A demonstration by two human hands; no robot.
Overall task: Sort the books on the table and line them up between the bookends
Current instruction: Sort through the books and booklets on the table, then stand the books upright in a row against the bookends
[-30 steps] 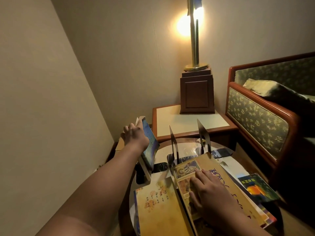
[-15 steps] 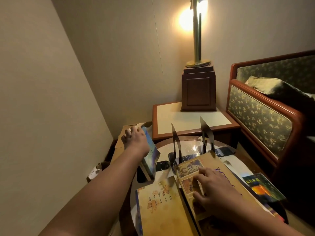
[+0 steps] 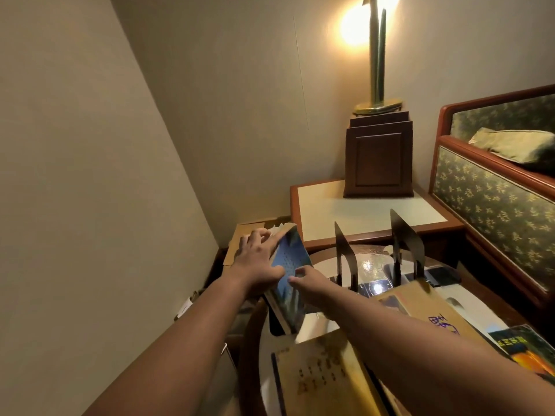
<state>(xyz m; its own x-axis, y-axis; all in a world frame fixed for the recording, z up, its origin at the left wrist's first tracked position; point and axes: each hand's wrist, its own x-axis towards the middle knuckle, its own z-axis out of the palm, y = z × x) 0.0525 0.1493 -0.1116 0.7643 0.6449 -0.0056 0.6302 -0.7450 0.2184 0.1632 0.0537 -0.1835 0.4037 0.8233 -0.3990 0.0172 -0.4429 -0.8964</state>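
Note:
A blue-covered book [image 3: 289,259] stands tilted on its lower edge at the left rim of the round table [image 3: 250,349]. My left hand [image 3: 258,262] grips its top and spine side. The fingertips of my right hand [image 3: 306,279] touch its blue cover. Two dark metal bookends [image 3: 345,256] [image 3: 405,244] stand upright to the right of the book, with nothing between them. A yellow book [image 3: 318,373] lies flat near me. A tan book with purple writing [image 3: 432,313] and a green and orange book [image 3: 522,346] lie flat on the right.
A side table [image 3: 360,211] behind the round table carries a dark wooden lamp base [image 3: 378,160]. A patterned sofa [image 3: 492,205] stands on the right. Cardboard boxes [image 3: 240,241] sit on the floor by the left wall.
My right hand has left the stack of flat books and moved left onto the blue book's cover. My left hand still holds that book, which has dropped a little lower.

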